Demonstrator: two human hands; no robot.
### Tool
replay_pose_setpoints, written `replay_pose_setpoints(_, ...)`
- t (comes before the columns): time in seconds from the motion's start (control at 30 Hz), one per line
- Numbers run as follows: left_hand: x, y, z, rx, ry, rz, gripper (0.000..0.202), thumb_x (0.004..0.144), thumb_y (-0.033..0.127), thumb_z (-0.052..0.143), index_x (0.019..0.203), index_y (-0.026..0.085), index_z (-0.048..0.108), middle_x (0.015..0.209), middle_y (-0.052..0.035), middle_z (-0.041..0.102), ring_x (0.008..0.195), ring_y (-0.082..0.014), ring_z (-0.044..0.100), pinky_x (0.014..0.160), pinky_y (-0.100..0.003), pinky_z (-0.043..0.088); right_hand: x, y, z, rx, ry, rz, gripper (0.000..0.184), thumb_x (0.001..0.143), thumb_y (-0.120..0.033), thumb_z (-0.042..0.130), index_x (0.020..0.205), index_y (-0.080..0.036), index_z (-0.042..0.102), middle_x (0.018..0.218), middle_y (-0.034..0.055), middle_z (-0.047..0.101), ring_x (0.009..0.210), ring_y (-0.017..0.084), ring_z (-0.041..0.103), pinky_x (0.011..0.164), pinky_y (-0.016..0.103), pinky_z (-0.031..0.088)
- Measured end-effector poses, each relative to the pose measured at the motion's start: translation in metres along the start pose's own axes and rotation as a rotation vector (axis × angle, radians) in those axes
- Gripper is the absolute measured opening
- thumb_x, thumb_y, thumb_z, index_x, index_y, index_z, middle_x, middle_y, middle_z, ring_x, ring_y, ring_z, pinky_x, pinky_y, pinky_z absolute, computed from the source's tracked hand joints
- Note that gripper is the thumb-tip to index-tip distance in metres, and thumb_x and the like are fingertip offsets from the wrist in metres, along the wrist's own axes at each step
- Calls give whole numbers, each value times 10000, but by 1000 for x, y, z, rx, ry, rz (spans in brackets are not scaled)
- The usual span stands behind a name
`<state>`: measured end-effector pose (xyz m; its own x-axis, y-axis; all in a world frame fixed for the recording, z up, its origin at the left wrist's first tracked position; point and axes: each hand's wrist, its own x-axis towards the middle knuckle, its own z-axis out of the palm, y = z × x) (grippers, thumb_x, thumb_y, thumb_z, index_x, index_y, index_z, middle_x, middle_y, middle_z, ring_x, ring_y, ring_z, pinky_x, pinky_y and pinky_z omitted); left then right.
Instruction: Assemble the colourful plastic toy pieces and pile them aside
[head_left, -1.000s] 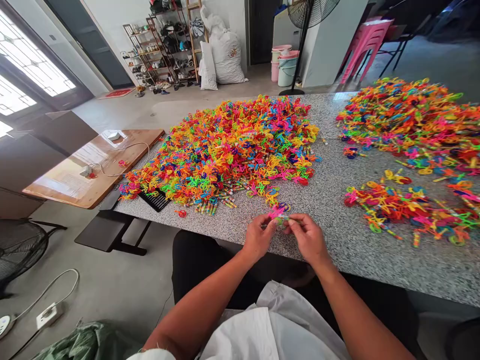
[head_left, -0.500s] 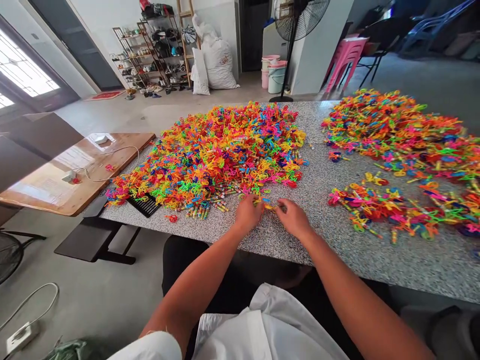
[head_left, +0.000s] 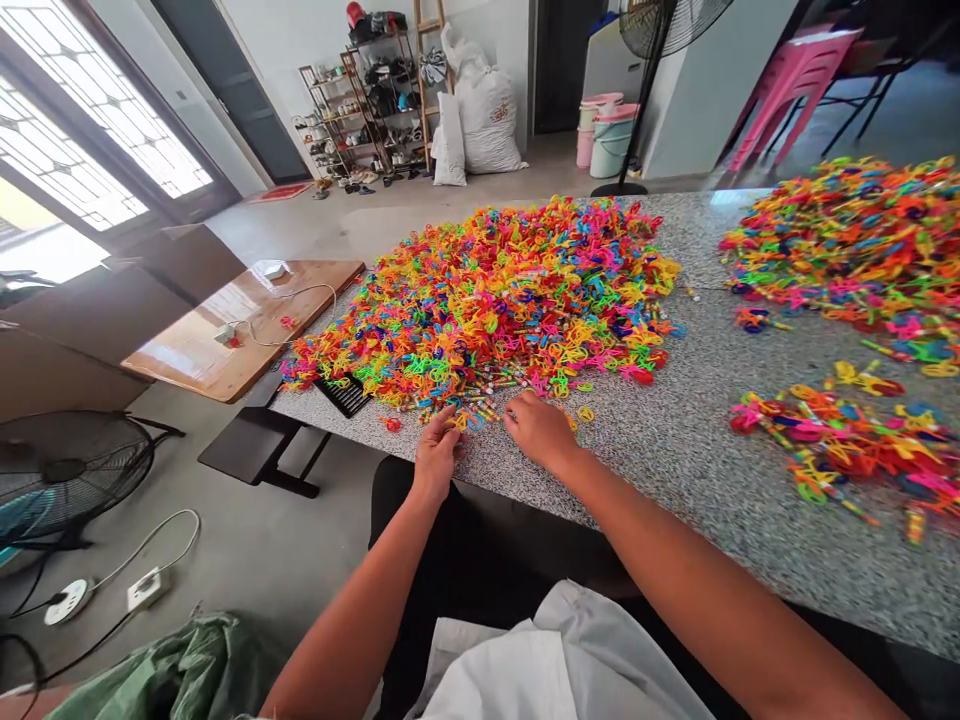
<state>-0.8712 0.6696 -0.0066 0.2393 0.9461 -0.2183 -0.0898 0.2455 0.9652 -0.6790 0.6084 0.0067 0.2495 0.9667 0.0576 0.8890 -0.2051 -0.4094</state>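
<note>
A large heap of bright plastic pieces [head_left: 495, 290] in many colours covers the middle of a speckled granite table [head_left: 675, 450]. My left hand [head_left: 437, 452] rests at the heap's near edge, its fingers curled over small coloured sticks [head_left: 480, 405] lying there. My right hand [head_left: 536, 428] sits beside it, knuckles up, fingertips closed on the loose pieces at the same edge. What either hand grips is hidden under the fingers.
A second heap [head_left: 847, 240] lies at the far right and a smaller scatter [head_left: 847, 440] at the near right. A black comb-like part [head_left: 343, 393] sits at the table's left edge. A wooden table [head_left: 240, 340] and floor fan [head_left: 67, 470] stand at left.
Both hands left the spot near the table's front edge, where they held a small piece together, and reached forward and left to the heap's near edge. The camera swung left.
</note>
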Motion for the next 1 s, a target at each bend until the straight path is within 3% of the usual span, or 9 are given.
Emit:
replay_pose_setpoints(0.1,-1,1,-6,-96,38,-88,508,746,141,759,1236,203,642,893,1,694,783,-129,711,700,-228,550,17,-27,12,-28,-77,54,284,1012,-360,535,1144,-177,708,1195,150,674,1020,277,675,853,358,496)
replay_pose_setpoints(0.2,-1,4,-9,-174,34,-227,258,742,85,773,964,150,658,882,-32,710,833,-157,740,850,-296,588,26,-32,21,3,-105,79,270,982,-322,569,1148,-159,707,1196,165,684,1023,292,679,846,366,494)
replay_pose_setpoints(0.3,0,4,-8,-234,9,-300,198,748,76,789,796,147,611,835,-43,709,861,-175,749,906,-318,593,26,-22,23,81,-89,145,195,939,-272,609,1037,-153,729,1112,154,722,999,278,683,827,346,490)
replay_pose_setpoints(0.4,1,4,-3,-299,-35,-341,200,774,120,797,827,150,606,863,-60,725,903,-201,757,893,-334,605,15,-4,21,260,18,141,182,935,-280,597,927,-170,743,962,111,754,914,242,687,802,325,491)
replay_pose_setpoints(0.5,2,2,8,-360,-26,-360,226,789,165,809,885,166,605,878,-40,724,862,-179,753,799,-291,610,-11,11,23,581,125,139,259,939,-368,580,1017,-194,756,844,59,754,699,197,666,687,314,512)
replay_pose_setpoints(0.63,1,-1,27,-418,-63,-382,179,826,182,781,929,168,636,877,-25,714,750,-124,711,680,-230,589,-48,17,32,961,65,164,339,886,-441,650,1132,-223,732,783,12,720,532,151,591,507,275,486)
replay_pose_setpoints(0.8,-10,2,47,-380,-177,-432,142,852,117,735,987,144,696,893,-41,722,729,-116,695,737,-264,622,-65,15,30,1056,102,221,324,859,-471,693,1071,-230,735,772,8,692,549,150,584,490,273,494)
replay_pose_setpoints(0.9,-14,5,51,-356,-256,-460,45,865,124,728,900,119,699,879,-65,724,779,-143,712,773,-285,634,-67,17,21,1047,113,246,351,862,-496,688,1087,-236,756,732,4,682,541,157,577,498,286,503)
replay_pose_setpoints(1.0,-15,7,52,-338,-244,-522,49,880,132,713,842,112,692,821,-69,714,769,-151,712,754,-277,637,-70,20,17,1052,122,261,363,850,-505,699,1078,-234,776,688,-5,664,539,161,580,514,296,515)
